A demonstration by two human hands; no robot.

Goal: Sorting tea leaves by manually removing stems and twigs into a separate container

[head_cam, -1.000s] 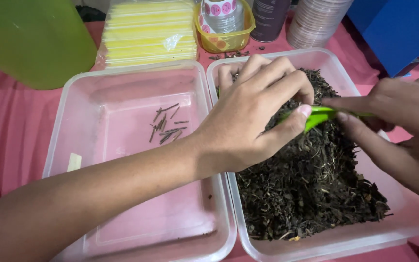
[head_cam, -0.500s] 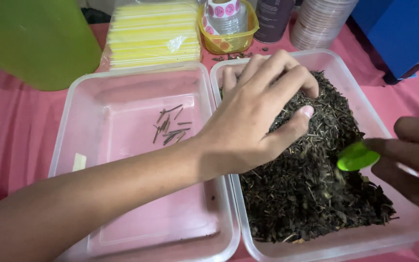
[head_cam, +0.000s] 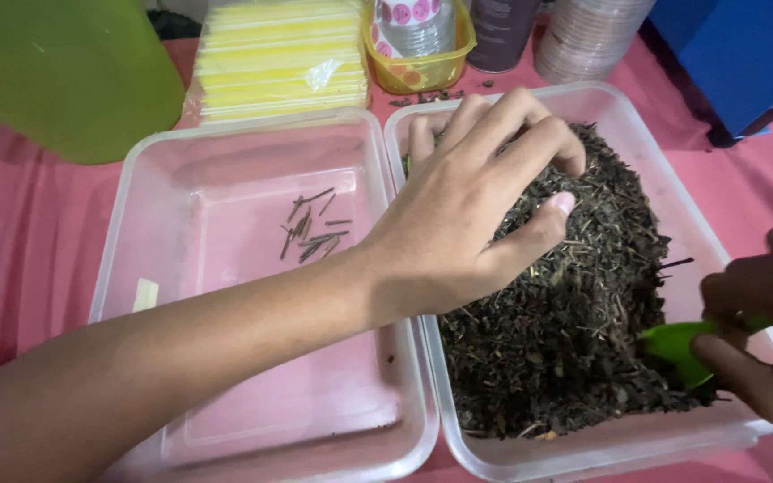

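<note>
Over the right-hand clear tub (head_cam: 673,188) on the pink worktop (head_cam: 20,268), the left hand (head_cam: 476,215) rests with fingers spread loosely on the heap of dried dark leaves (head_cam: 574,349), its grip open and holding nothing. At the tub's right rim, the right hand (head_cam: 762,340) keeps a closed grip on a small green scoop (head_cam: 673,344), whose tip touches the leaves. Beside it, the left tub (head_cam: 136,215) holds a few dark stems (head_cam: 310,233).

Small home-style packing or sorting spot, desk (head_cam: 11,241) under a pink cloth, clear plastic tub of dried dark leaves (head_cam: 574,295), second tub with a few picked-out stems (head_cam: 310,228), stack of yellow packets (head_cam: 279,58), stacked clear lids (head_cam: 588,36), sticker roll in a yellow cup (head_cam: 418,27)
</note>
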